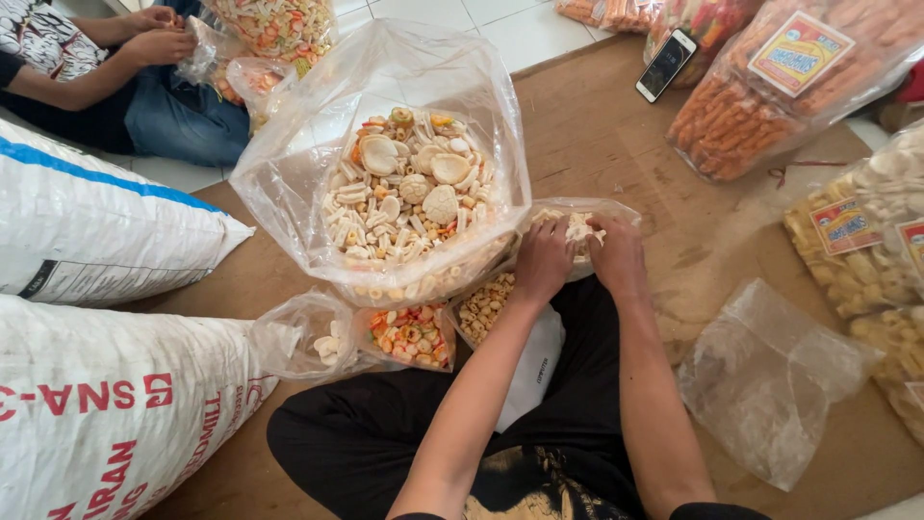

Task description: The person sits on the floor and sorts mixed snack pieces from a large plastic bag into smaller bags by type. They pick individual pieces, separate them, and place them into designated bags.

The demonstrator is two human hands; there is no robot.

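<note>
Head view. We sit cross-legged on a brown mat (616, 125), both hands working a small bag (616, 214) just past our knees. Our left hand (544, 258) is curled over the bag's near rim, fingers closed on the plastic. Our right hand (616, 252) is curled the same way on the other side, pinching the rim. Held so, the mouth seems kept open or gathered; we cannot tell which. Pale crackers show inside it.

Touching the small bag on its left stands the big bag (385, 154), mouth wide open, heaped with mixed crackers, close enough for easy reach. Below it lie filled packets (414, 335), one orange, one tan, and one mostly slack.

Spare empty bags (770, 376) lie to our right. Large labelled snack bags (770, 87) line the far right edge, a phone (666, 65) among them. White sacks (96, 221) sit left. Top left, another person's hands (154, 34) hold a packet.
</note>
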